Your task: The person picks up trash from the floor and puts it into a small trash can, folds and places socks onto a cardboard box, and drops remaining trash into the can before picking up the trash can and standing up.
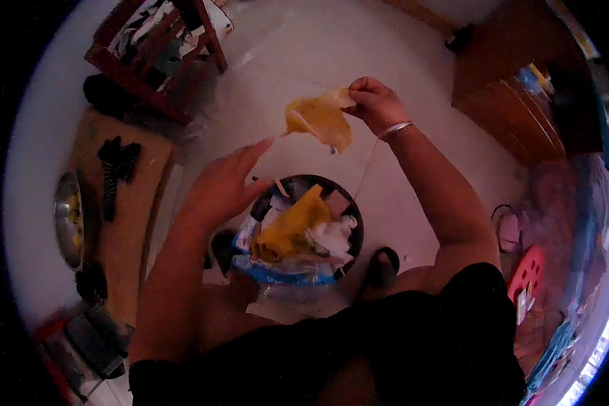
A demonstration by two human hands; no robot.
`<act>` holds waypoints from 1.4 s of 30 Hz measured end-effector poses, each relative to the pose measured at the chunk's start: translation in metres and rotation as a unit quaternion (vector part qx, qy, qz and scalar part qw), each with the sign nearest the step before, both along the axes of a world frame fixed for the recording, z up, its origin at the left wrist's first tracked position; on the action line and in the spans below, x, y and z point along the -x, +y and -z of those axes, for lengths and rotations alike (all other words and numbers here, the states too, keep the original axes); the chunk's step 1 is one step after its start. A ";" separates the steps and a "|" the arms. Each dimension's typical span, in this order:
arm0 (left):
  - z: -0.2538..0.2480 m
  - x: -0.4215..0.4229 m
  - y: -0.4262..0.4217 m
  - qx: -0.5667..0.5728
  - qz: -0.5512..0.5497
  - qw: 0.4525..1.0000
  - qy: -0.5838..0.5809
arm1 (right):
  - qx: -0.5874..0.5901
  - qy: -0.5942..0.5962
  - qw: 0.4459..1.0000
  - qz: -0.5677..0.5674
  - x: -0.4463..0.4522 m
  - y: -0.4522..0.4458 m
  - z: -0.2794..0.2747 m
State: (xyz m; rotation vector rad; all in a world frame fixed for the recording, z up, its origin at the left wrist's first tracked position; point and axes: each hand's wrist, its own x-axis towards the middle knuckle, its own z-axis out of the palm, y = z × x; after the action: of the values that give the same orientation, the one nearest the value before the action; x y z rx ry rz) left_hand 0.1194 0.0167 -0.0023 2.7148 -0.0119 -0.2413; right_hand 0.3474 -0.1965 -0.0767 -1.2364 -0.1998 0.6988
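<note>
My right hand [374, 103] pinches the upper corner of a thin, crumpled yellow sheet [323, 120], which hangs above the floor. Whether it is cloth or plastic I cannot tell. To the left, my left hand [235, 177] has its fingers stretched out and holds nothing; its fingertips are near the sheet's lower left tip, apart from it. Below both hands stands a round dark bin [359, 233], heaped with a larger yellow crumpled piece [294, 227], white crumpled pieces [335, 238] and blue-and-white packaging [284, 272].
On the left is a wooden bench [132, 223] with a black cloth [118, 159] and a metal bowl [69, 216]. A dark wooden rack [213, 37] stands at upper left, a brown cabinet [511, 115] at upper right. A red stool [529, 274] is at right.
</note>
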 end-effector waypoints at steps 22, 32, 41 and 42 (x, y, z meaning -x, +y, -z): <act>-0.086 0.060 -0.090 0.112 0.012 0.972 -0.208 | -0.275 -0.091 0.957 0.020 0.216 -0.114 -0.181; -0.104 0.082 -0.090 0.171 0.002 0.953 -0.251 | -0.250 -0.089 0.935 0.235 0.195 -0.179 -0.167; -0.100 0.094 -0.104 0.188 -0.063 0.930 -0.311 | -0.042 -0.109 0.960 0.253 0.185 -0.201 -0.155; -0.100 0.096 -0.108 0.158 -0.063 0.929 -0.329 | 0.011 -0.127 0.960 0.251 0.187 -0.200 -0.155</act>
State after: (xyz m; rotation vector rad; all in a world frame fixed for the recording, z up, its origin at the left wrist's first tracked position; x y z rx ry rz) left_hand 0.0234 -0.0909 0.0975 2.3349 -0.0614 0.6566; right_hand 0.1607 -0.3964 0.0784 -1.3285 -0.0819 0.1015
